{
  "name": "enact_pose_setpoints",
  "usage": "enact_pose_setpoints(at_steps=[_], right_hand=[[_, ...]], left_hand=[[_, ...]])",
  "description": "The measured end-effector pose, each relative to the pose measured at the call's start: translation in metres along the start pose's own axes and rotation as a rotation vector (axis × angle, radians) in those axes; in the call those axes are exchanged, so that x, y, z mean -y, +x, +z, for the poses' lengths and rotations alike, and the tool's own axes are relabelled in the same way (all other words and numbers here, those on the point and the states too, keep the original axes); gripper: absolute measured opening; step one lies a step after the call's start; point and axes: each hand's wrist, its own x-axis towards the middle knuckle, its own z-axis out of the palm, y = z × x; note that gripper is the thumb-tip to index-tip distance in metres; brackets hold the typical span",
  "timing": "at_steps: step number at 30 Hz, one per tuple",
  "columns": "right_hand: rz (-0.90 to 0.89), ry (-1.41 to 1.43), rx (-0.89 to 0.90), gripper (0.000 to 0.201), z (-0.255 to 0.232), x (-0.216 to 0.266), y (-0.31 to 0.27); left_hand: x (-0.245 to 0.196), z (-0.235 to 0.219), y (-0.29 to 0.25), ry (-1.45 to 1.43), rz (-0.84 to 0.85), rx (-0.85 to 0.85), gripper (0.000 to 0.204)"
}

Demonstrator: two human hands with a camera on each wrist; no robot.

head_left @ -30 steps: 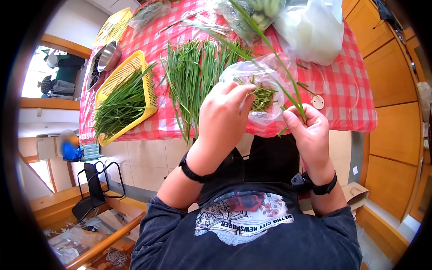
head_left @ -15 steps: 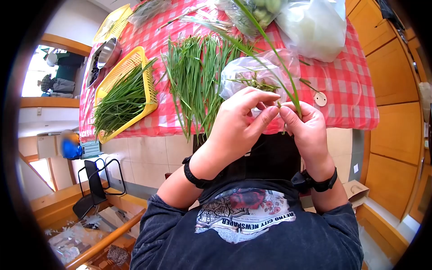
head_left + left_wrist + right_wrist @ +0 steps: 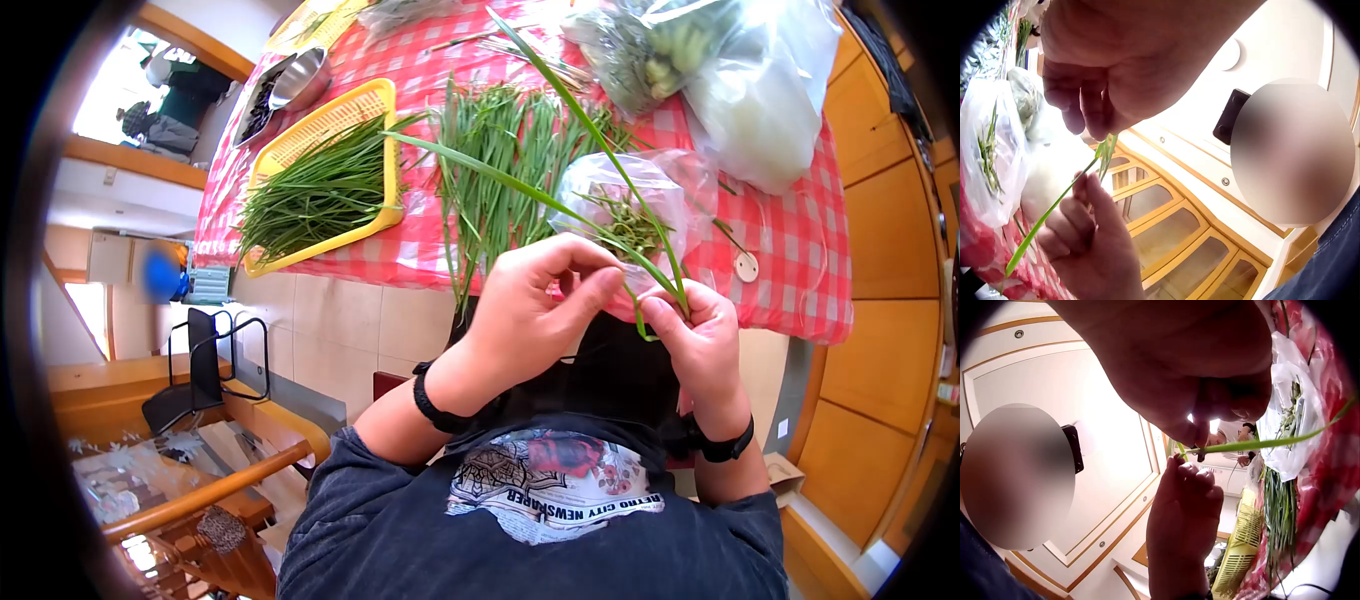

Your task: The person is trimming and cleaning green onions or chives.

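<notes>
One left hand (image 3: 530,315) and one right hand (image 3: 705,345) face each other near the centre of the head view, with one green stalk (image 3: 1266,444) between them, its base just in front of the counter (image 3: 800,265). On the counter lie one heap of loose greens (image 3: 490,140), top centre; one clear bag (image 3: 582,188) of clippings, right of centre; two yellow baskets, the nearer basket (image 3: 391,170) filled with greens and the farther basket (image 3: 348,20) cut by the upper edge; and one metal bowl (image 3: 302,80), upper left. The stalk's long axis slants from the right hand toward the upper left, forking into two blades: the steeper points to the top edge, the flatter leftward to the nearer basket. The right fingers are closed round the stalk; the left thumb and forefinger, nearly together, pinch its end.
</notes>
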Motion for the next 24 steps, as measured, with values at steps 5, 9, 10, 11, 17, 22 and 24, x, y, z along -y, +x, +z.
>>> enact_pose_setpoints(at_steps=[5,9,10,11,17,22,24], right_hand=[[-0.055,-0.129,-0.089,0.012,0.006,0.003,0.001],[-0.096,-0.087,-0.117,0.013,-0.006,-0.007,0.005],[-0.078,-0.065,-0.126,0.014,-0.006,-0.006,0.006],[-0.081,-0.065,-0.114,0.014,-0.007,-0.007,0.007],[-0.091,-0.045,-0.051,0.018,-0.006,-0.017,0.008],[-0.096,-0.035,-0.051,0.021,-0.001,-0.020,0.007],[-0.094,-0.055,-0.063,0.022,-0.003,-0.022,0.004]], left_hand=[[-0.027,-0.043,-0.011,-0.023,0.184,-0.294,0.011],[-0.058,-0.111,-0.023,0.121,0.356,-0.513,0.016],[-0.063,-0.136,-0.025,0.108,0.401,-0.543,0.017],[-0.072,-0.152,-0.029,0.082,0.393,-0.651,0.018],[-0.054,-0.299,-0.046,0.131,0.301,-0.962,0.022],[0.000,-0.354,-0.056,0.630,0.034,-1.238,0.044],[0.011,-0.345,-0.055,0.672,0.061,-1.221,0.043]])
